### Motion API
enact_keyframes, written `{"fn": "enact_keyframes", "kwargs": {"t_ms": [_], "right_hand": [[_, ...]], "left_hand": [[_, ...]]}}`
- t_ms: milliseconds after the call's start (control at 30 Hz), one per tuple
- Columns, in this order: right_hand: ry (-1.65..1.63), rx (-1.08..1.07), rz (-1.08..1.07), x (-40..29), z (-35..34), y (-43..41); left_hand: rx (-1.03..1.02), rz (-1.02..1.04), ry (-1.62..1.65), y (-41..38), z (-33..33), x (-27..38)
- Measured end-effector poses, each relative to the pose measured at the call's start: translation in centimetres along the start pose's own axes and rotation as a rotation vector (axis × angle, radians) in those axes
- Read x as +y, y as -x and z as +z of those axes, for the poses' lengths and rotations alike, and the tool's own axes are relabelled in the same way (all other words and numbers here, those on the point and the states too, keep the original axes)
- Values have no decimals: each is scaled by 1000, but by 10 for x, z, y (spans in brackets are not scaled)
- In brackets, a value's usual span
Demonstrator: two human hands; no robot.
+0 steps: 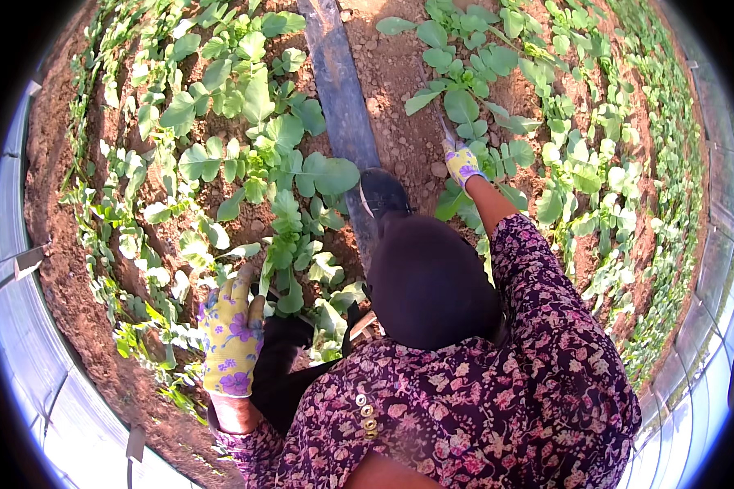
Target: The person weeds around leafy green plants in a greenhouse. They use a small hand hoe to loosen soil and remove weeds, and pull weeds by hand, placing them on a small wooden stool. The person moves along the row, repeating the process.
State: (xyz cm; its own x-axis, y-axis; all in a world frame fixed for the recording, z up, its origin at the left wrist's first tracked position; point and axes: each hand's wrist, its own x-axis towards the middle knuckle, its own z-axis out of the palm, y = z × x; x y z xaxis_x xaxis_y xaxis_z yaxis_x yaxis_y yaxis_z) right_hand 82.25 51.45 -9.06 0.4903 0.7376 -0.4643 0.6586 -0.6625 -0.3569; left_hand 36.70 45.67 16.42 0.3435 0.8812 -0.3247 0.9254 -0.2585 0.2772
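My left hand, in a yellow knitted glove with purple flowers, is raised at the lower left beside leafy green plants. Its fingers are extended and nothing shows in them. My right hand, in a matching glove, reaches forward low over the soil at the edge of another plant row. A thin, narrow tool seems to stick out past its fingers; its kind is unclear, and the fingers are partly hidden by glove and leaves.
A long flat dark strip runs along the brown soil between the rows, with my dark shoe on it. My dark-clad knee is bent in front of me. More plant rows curve away on both sides, towards pale sheeting at the rim.
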Motion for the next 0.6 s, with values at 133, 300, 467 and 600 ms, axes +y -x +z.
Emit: {"fn": "enact_keyframes", "kwargs": {"t_ms": [133, 300, 467, 600], "right_hand": [[30, -29, 2, 57, -3, 50], [-43, -17, -19, 93, -2, 87], [-113, 99, -109, 50, 28, 59], [-135, 15, -108, -13, 41, 31]], "left_hand": [[0, 11, 12, 1, 5, -2], [2, 12, -19, 4, 5, -3], [-41, 9, -52, -3, 6, 3], [-51, 34, -31, -10, 22, -7]]}}
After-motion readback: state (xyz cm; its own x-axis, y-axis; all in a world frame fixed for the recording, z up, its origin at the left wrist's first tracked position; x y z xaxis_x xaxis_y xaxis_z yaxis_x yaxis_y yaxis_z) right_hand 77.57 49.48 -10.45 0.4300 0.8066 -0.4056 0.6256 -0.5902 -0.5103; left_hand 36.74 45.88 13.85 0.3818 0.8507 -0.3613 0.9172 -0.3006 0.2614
